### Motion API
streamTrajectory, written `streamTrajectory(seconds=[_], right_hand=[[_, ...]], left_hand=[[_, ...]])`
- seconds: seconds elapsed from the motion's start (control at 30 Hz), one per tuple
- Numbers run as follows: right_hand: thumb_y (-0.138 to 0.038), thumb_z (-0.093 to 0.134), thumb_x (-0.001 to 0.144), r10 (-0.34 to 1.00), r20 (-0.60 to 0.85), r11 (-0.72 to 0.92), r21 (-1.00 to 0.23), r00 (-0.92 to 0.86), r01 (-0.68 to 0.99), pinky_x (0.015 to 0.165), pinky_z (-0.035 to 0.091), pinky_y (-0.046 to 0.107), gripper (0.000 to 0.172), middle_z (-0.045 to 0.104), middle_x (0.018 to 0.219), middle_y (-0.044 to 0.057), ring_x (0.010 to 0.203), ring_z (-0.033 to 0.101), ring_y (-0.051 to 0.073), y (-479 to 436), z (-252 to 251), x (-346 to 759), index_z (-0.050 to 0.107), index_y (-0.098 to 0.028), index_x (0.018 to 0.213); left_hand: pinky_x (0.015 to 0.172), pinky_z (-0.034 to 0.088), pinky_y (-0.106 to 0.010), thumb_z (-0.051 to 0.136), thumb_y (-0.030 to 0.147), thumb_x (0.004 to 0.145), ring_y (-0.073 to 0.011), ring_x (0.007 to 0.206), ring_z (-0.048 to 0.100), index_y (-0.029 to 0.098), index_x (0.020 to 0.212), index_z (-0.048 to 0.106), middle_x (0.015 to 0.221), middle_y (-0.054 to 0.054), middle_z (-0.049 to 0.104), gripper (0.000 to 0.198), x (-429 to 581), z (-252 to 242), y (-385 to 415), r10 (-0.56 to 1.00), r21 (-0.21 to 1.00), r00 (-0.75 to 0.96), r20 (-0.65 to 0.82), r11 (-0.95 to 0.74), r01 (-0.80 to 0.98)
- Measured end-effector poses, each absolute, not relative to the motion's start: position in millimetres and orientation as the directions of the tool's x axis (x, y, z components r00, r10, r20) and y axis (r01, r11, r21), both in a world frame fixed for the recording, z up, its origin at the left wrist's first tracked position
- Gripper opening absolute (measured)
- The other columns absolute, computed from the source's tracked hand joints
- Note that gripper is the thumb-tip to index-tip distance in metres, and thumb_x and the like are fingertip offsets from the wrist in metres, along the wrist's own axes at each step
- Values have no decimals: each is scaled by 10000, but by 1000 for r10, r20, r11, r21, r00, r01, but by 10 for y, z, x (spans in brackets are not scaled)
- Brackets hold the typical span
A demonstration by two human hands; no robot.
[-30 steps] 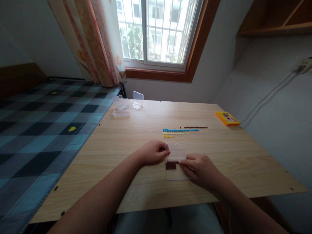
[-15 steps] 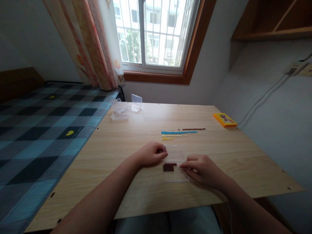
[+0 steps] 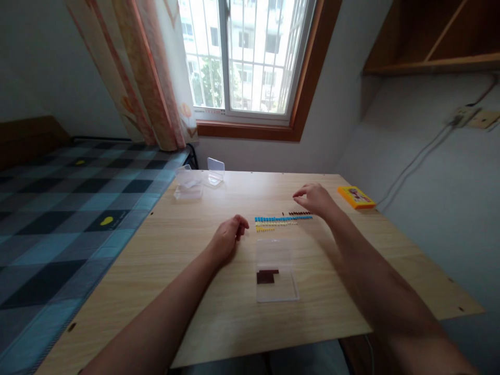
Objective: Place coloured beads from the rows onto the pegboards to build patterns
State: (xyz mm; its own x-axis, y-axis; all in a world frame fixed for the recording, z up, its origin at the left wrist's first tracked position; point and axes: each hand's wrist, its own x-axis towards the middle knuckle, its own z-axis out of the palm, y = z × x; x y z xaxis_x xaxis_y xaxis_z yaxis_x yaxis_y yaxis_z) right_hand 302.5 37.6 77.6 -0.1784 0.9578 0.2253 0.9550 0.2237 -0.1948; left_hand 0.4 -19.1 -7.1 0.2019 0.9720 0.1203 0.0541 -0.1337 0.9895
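Note:
My left hand point(image 3: 228, 238) hovers over or rests on the table left of the rows of small pieces. Its fingers are loosely bent and slightly apart, with nothing visible in them. My right hand point(image 3: 315, 199) reaches over the far side of the rows, its fingertips a little apart above the brown pieces point(image 3: 299, 213). Its forearm covers the right end of that row. Blue pieces point(image 3: 269, 219), whitish pieces point(image 3: 273, 224) and yellow pieces point(image 3: 264, 229) lie in lines nearer me. Closer still is an open clear plastic box point(image 3: 287, 291) with dark brown flat pieces point(image 3: 265, 277) at its left side.
Clear plastic cases point(image 3: 188, 191) and another open case point(image 3: 215, 177) stand at the table's far left corner. A yellow box point(image 3: 356, 198) lies near the right edge. The checkered bed point(image 3: 105, 219) borders the wooden table point(image 3: 219, 307) on the left.
My right hand has left the clear box and moved forward to the rows. My left hand has let go of the box and shifted to the left. The view has tilted slightly.

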Motion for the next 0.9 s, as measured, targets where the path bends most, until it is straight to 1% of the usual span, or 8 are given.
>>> streamTrajectory(seconds=[0.07,0.13,0.2,0.27,0.5,0.7,0.9], right_hand=[[-261,664,901,973,174,183,-200,-149,962,881,482,304,211,792,1037,109,1006,688,248,520,721,2973,844,-188,985],[-272,681,883,987,100,142,-213,-123,967,788,487,274,200,805,959,87,906,708,224,605,659,2944,847,-203,969],[-270,688,871,994,30,112,-229,-108,967,716,473,249,192,809,902,65,822,711,195,651,602,2950,848,-215,963],[-261,694,859,994,-26,99,-243,-108,965,677,458,233,190,810,885,53,788,709,176,676,554,2987,847,-218,964],[-254,721,818,980,-130,113,-253,-150,961,663,438,217,176,809,887,39,786,704,160,739,440,3149,848,-229,937],[-262,736,784,967,-175,139,-241,-184,961,635,421,225,174,806,870,57,775,697,175,783,379,3168,851,-221,908],[-274,732,780,952,-202,179,-240,-230,954,634,421,223,203,804,861,52,743,689,167,774,348,3164,852,-221,935]], left_hand=[[487,324,-237,455,740,894,-121,545,428,177,748,611,633,10,496,603,-31,-103,-122,991,994,79,110,-110,-10],[466,316,-228,491,763,865,-114,524,417,180,735,601,621,16,489,607,-65,-137,-61,997,994,-15,78,-79,-70],[458,323,-223,514,756,856,-110,516,415,181,733,600,619,18,498,595,-86,-172,-14,995,992,-77,61,-69,-107],[464,341,-220,525,738,860,-108,521,425,180,724,603,622,14,512,580,-92,-198,16,991,990,-118,67,-81,-116],[464,371,-216,549,671,888,-111,531,455,178,713,610,633,1,544,526,-85,-196,49,986,990,-157,60,-78,-113],[455,379,-203,562,645,902,-103,520,451,174,714,611,628,6,534,509,-91,-173,29,985,987,-164,56,-79,-140],[445,370,-199,573,630,903,-101,512,445,176,718,613,624,9,526,492,-92,-189,28,985,983,-162,57,-84,-163]])
